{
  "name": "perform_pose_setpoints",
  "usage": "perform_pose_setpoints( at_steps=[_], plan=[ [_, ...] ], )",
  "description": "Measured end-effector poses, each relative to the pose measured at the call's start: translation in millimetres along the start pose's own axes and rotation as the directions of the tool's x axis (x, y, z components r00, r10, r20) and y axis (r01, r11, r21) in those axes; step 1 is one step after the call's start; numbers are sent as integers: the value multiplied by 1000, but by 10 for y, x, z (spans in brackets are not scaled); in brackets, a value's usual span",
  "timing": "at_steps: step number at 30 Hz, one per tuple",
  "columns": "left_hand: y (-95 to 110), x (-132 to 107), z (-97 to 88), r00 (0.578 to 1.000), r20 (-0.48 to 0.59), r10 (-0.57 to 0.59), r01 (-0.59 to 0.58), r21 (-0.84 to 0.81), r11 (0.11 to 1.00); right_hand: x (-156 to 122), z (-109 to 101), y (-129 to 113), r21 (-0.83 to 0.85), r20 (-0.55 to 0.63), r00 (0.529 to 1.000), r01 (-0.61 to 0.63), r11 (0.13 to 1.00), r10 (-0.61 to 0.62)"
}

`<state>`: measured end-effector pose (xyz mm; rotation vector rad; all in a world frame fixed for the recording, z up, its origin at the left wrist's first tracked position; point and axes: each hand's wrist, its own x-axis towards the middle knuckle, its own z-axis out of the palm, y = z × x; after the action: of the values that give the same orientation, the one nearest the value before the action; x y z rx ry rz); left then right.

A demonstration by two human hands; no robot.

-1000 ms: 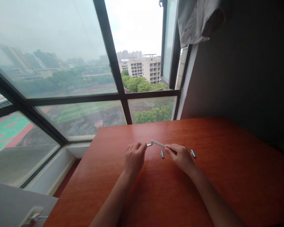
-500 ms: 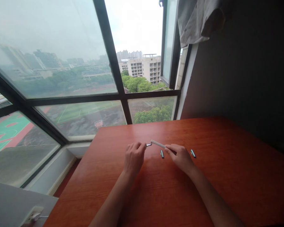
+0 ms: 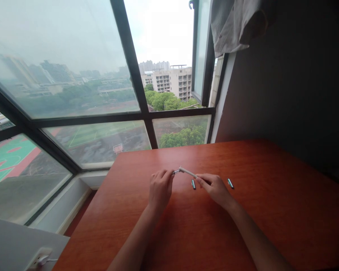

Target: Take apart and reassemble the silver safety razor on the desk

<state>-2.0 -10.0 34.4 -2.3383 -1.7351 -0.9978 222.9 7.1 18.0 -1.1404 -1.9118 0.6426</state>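
My left hand (image 3: 159, 188), fingers closed in a pinch, holds a small shiny silver rod-like piece (image 3: 176, 172); the rest of it is hidden by the fingers. From the other side, my right hand (image 3: 214, 187) grips a slim pale grey stick (image 3: 188, 172) between thumb and fingers. The stick's far tip meets or overlaps the end of the silver piece, just above the table; whether they are joined I cannot tell. Beside my right fingertips lies a short dark green piece with a light edge (image 3: 193, 184). A similar green piece (image 3: 230, 183) rests right of that hand.
Both forearms reach over a reddish-brown wooden table (image 3: 183, 233). Behind it stand dark-framed windows (image 3: 147, 113), one pane swung outward. Grey cloth (image 3: 231, 30) hangs at upper right by a dark wall (image 3: 277, 86). A socket with a plug (image 3: 42, 259) is at lower left.
The stick's tip and the silver piece have come closer and now overlap at their ends. My hands have shifted only slightly; both green pieces stay in place.
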Motion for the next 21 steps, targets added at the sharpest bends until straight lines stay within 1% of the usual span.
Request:
perform_pose_setpoints(
  at_steps=[2, 4, 7, 10, 16, 21],
  plan=[
    [-3, 8, 10, 999, 1, -39, 39, -112, 993, 3, -2, -18, 26, 12, 1000, -9, 1000, 8],
    [-1, 20, 21, 997, 9, -72, 72, -249, 966, 7, -2, -20, 41, -23, 999, -30, 999, 31],
    [12, 34, 34, 994, 33, -107, 110, -447, 888, 8, -5, -10, 61, -64, 997, -47, 997, 51],
    [26, 31, 46, 985, 79, -150, 168, -580, 797, 5, -8, -6, 77, -73, 996, -41, 996, 46],
    [8, 1, 97, 949, 196, -247, 312, -704, 638, 7, 1, -3, 96, -67, 996, -47, 994, 54],
    [-16, 9, 113, 925, 243, -292, 370, -751, 547, 5, -21, -35, 109, -34, 999, -10, 994, 14]
  ],
)
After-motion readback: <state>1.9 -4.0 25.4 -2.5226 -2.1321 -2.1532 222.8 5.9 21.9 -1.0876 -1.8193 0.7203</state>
